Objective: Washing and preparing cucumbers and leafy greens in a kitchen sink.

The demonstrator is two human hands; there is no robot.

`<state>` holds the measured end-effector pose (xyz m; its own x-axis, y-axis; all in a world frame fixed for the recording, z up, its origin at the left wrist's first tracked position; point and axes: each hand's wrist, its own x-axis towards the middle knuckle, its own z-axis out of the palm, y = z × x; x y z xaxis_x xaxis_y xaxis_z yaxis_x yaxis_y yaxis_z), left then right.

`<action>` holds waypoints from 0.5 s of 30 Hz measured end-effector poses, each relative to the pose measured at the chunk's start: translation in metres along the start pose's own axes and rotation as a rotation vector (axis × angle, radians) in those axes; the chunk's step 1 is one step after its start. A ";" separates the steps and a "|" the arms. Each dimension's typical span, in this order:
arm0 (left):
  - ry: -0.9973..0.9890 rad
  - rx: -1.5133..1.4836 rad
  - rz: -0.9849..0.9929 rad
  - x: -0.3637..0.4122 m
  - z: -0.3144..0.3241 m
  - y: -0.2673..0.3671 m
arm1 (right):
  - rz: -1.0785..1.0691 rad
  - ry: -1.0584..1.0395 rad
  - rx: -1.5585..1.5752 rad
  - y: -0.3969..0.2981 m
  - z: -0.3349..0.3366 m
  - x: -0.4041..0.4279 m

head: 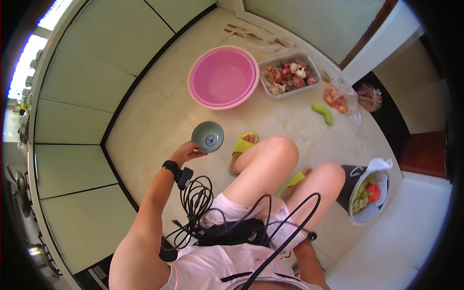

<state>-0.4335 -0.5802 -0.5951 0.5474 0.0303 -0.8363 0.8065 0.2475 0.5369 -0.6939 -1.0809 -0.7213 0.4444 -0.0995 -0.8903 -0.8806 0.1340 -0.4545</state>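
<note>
My left hand (185,152) grips the near rim of a grey-green ceramic bowl (208,136), held tilted so that its inside faces up at me. The bowl shows a blue motif at its bottom and nothing else in it. A black strap with a small device (181,174) sits on my left wrist. My right forearm (310,262) reaches down beside my leg at the lower right, and the right hand itself is out of view. Beyond the bowl, on the tiled floor, stands a pink plastic basin (192,88) with a magenta colander (225,81) nested in it.
A clear plastic container (277,95) holds onions and garlic. Near it lie a green gourd-like vegetable (322,113) and a plastic bag of red-orange produce (337,99). At right stands a lined trash bin (351,208) with scraps. Coiled black cables (197,201) hang at my lap; cabinets (79,123) line the left.
</note>
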 end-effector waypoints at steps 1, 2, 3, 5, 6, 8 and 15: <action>0.036 0.015 -0.012 0.001 0.001 -0.002 | 0.014 0.001 0.007 0.000 -0.005 -0.001; 0.034 0.017 -0.039 0.001 0.001 -0.004 | 0.033 0.005 0.026 0.001 -0.008 -0.003; 0.030 0.021 -0.063 0.000 -0.002 -0.005 | 0.033 0.003 0.019 0.001 -0.012 -0.003; 0.050 0.082 -0.066 -0.009 -0.001 -0.004 | 0.046 0.005 0.035 0.004 -0.015 -0.006; 0.078 0.099 -0.063 -0.017 0.008 0.001 | 0.045 0.004 0.043 0.004 -0.015 -0.005; 0.056 0.095 -0.066 -0.023 0.005 0.005 | 0.030 -0.002 0.054 0.004 -0.012 -0.003; -0.020 0.066 0.001 -0.020 0.021 0.012 | -0.074 0.013 0.099 -0.008 0.015 0.019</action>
<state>-0.4299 -0.5986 -0.5697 0.5524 0.0106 -0.8335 0.8184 0.1832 0.5447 -0.6762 -1.0693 -0.7354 0.5044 -0.1252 -0.8543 -0.8249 0.2225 -0.5196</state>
